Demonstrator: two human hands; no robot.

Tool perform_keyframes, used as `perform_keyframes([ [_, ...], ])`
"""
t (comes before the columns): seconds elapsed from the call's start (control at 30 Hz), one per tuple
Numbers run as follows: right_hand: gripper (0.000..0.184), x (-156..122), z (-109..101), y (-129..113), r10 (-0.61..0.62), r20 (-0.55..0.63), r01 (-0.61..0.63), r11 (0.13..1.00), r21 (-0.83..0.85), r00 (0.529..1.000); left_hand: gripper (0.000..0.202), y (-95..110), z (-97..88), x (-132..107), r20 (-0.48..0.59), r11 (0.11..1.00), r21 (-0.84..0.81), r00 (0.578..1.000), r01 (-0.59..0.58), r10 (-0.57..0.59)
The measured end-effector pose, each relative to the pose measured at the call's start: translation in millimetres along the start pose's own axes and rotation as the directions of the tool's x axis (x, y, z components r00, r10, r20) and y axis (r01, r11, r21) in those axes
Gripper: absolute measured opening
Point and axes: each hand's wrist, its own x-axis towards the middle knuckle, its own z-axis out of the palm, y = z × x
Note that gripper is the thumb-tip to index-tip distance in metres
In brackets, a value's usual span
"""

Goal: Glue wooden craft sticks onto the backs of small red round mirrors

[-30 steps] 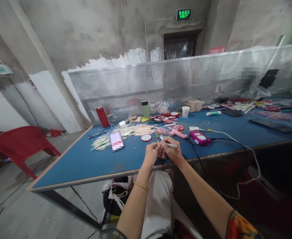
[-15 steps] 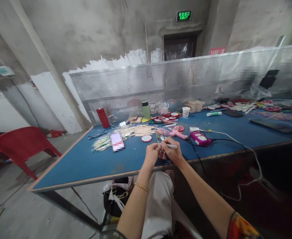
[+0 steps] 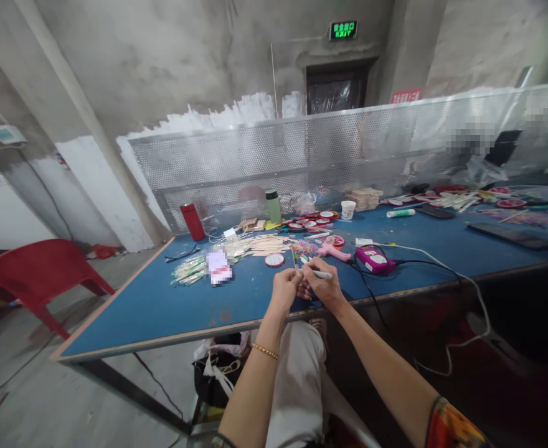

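Close to the table's front edge, my left hand (image 3: 286, 289) is closed on a narrow stick (image 3: 295, 257) with green on it, which points up away from me. My right hand (image 3: 325, 289) is wrapped round a white marker pen (image 3: 322, 274), its tip end against or very near the stick; fingers hide the exact contact. Just beyond the hands lie a round white disc with a red rim (image 3: 274, 260), a pile of wooden craft sticks (image 3: 269, 245) and small colourful pieces (image 3: 307, 249). A pink glue gun (image 3: 334, 250) rests to the right.
A purple box (image 3: 375, 259) with cables sits right of the hands. At left are a phone (image 3: 219, 266), packets of sticks (image 3: 190, 269) and a red bottle (image 3: 192, 222). A green bottle (image 3: 273, 207) and paper cup (image 3: 347, 210) stand behind. A perforated metal screen (image 3: 236, 155) backs the table.
The view has shifted very slightly. Both hands keep nearly the same pose, still holding the stick and the marker pen.
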Motion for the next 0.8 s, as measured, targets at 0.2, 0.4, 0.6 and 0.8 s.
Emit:
perform_keyframes([
  [0.2, 0.021, 0.5, -0.6, 1.0, -0.015, -0.015, 0.014, 0.999, -0.034, 1.000, 0.026, 0.2, -0.3, 0.1, -0.003, 1.000, 0.000, 1.000, 0.007, -0.007],
  [0.4, 0.022, 0.4, -1.8, -1.2, 0.000, -0.028, 0.000, 1.000, -0.002, 1.000, 0.022, 4.6, 0.7, -2.5, -0.003, 1.000, -0.008, 1.000, 0.016, -0.016],
  [0.6, 0.021, 0.0, 1.1, -0.1, 0.037, -0.019, -0.037, 0.999, 0.040, 0.999, 0.024, 4.8, 1.1, -3.1, -0.008, 1.000, -0.005, 1.000, 0.018, -0.018],
  [0.8, 0.021, 0.1, 0.9, -0.7, 0.015, -0.011, -0.015, 1.000, 0.019, 1.000, 0.027, 4.8, 0.7, -2.9, -0.012, 1.000, 0.004, 1.000, 0.028, -0.028],
])
